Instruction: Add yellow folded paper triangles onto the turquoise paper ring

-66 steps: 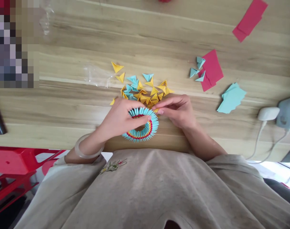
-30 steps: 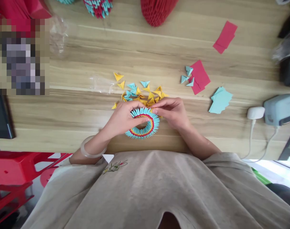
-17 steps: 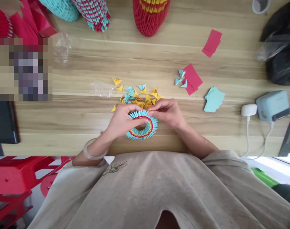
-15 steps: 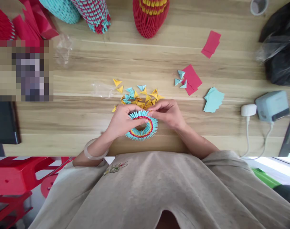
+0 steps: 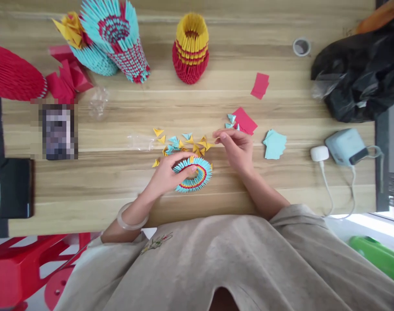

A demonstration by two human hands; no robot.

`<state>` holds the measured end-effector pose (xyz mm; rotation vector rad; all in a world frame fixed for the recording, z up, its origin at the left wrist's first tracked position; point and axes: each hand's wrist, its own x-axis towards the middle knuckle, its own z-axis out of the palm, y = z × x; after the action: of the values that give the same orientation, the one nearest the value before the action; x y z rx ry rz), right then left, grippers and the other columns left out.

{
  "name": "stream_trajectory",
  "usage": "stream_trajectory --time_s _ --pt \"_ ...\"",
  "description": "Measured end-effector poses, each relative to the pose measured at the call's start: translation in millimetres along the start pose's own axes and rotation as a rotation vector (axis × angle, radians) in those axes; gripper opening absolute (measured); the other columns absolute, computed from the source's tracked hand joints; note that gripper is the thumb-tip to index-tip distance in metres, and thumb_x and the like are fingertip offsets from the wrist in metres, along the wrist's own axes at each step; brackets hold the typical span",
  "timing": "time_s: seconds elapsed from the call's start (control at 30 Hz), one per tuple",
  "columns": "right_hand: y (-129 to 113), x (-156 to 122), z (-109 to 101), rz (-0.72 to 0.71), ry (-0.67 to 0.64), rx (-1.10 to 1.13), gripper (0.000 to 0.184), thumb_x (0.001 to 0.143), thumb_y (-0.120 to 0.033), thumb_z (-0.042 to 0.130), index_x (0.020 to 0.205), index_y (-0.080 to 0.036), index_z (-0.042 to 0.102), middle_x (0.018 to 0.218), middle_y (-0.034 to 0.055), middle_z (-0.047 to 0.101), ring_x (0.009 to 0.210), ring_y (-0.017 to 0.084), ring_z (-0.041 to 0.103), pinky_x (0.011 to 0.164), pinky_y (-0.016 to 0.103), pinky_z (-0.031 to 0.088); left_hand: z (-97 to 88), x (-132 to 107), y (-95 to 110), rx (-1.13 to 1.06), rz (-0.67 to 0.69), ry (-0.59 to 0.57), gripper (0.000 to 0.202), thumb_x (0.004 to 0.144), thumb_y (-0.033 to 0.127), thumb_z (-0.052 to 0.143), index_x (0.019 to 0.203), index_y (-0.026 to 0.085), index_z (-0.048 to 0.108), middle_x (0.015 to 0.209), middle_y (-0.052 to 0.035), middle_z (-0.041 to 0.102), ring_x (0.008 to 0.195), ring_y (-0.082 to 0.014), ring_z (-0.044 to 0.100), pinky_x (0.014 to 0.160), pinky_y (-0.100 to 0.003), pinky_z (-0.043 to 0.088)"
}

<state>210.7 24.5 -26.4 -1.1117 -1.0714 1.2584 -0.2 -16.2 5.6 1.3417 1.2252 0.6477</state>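
A ring of folded paper pieces (image 5: 201, 183), light blue with red and yellow inner rows, is held flat near the table's front edge. My left hand (image 5: 166, 172) grips its left side, thumb over the top. On the ring's far rim stands a yellow folded piece (image 5: 192, 160) among the blue points. To the right, apart from the ring, my right hand (image 5: 237, 149) pinches a small yellow paper triangle (image 5: 216, 140), mostly covered by the fingertips. Loose yellow triangles (image 5: 203, 141) and blue triangles (image 5: 174, 142) lie just beyond the ring.
Red paper slips (image 5: 245, 121) and blue slips (image 5: 274, 144) lie to the right, before a charger block (image 5: 342, 144) with cables. Folded-paper vases (image 5: 190, 65) stand at the back. A black plastic bag (image 5: 355, 77) and a small cup (image 5: 301, 46) occupy the far right.
My right hand has left the ring and moved right, away from it. A yellow piece now shows on the ring's far rim. The camera view has shifted, showing more of the table's back.
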Motion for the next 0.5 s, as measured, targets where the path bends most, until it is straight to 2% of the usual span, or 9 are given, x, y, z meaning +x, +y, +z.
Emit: stream_trajectory --time_s 0.07,0.17,0.33,0.43,0.5 --pt "2 6 -4 -0.060 0.008 -0.179 0.009 0.082 -0.030 0.071 0.078 -0.023 0.076 0.082 0.0017 0.076 0.076 0.012 0.067 0.069 0.025 0.053 0.4 0 -1 -0.032 -0.041 0.031 0.032 0.080 0.044 0.072 0.098 0.018 0.073 0.103 -0.0091 0.075 0.087 -0.0224 0.072 0.073 -0.030 0.058" --pt "9 11 -4 -0.109 -0.089 -0.446 0.011 0.082 -0.027 0.068 0.082 -0.020 0.076 0.084 0.0057 0.076 0.077 0.015 0.067 0.068 0.027 0.052 2.7 0 0 -0.102 -0.076 0.077 0.030 0.078 0.044 0.074 0.089 0.016 0.075 0.094 -0.0091 0.077 0.075 -0.0215 0.073 0.067 -0.030 0.059" --pt "24 16 6 -0.156 -0.198 -0.668 0.020 0.083 -0.023 0.065 0.098 -0.016 0.075 0.092 0.0094 0.073 0.079 0.018 0.064 0.069 0.032 0.052 8.4 0 4 -0.161 -0.121 0.106 0.030 0.073 0.042 0.077 0.083 0.013 0.077 0.082 -0.0082 0.077 0.063 -0.0193 0.072 0.060 -0.026 0.059" --pt "25 19 8 -0.192 -0.204 -0.677 0.013 0.083 -0.019 0.062 0.086 -0.015 0.075 0.085 0.0088 0.071 0.081 0.019 0.063 0.072 0.033 0.051 10.1 1 6 -0.207 -0.155 0.113 0.031 0.070 0.042 0.079 0.081 0.013 0.078 0.080 -0.0075 0.077 0.059 -0.0175 0.071 0.057 -0.024 0.058" --pt "22 19 8 -0.186 -0.175 -0.530 0.011 0.083 -0.020 0.063 0.082 -0.016 0.073 0.080 0.0068 0.070 0.073 0.016 0.061 0.064 0.029 0.048 9.6 2 5 -0.246 -0.179 0.097 0.032 0.066 0.041 0.082 0.082 0.013 0.078 0.078 -0.0067 0.077 0.059 -0.0169 0.070 0.059 -0.024 0.058"
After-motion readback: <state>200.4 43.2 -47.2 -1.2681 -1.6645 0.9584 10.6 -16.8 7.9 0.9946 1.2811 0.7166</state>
